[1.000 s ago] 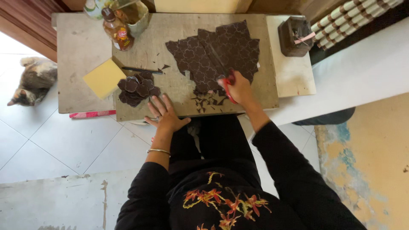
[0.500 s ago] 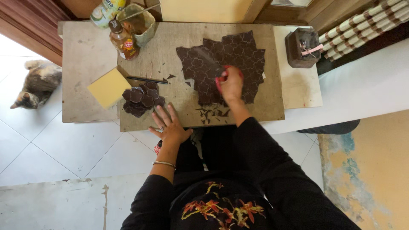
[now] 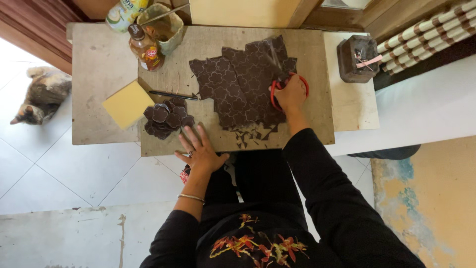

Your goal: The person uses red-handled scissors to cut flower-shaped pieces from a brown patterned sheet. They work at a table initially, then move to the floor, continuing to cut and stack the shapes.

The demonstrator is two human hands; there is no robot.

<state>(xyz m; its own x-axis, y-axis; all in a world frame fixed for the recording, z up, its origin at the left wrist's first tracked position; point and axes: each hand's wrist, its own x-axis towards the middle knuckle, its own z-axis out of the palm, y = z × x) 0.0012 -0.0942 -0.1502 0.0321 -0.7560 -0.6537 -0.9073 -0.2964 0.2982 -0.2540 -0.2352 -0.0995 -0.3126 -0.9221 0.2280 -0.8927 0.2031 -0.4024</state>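
Brown patterned sheet (image 3: 238, 87) lies flat, thin and floppy, under my right hand (image 3: 291, 93), which grips red scissors (image 3: 277, 92); left hand (image 3: 201, 151) rests open nearer me; I judge holding near the cut line best.

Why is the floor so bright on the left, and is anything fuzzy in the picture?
In the head view, daylight washes out the white floor tiles near the cat, while the board is evenly lit with soft shadows. The right hand on the red scissors looks slightly soft; the left hand is sharper. Straight edges bow near the corners, a wide-lens effect.
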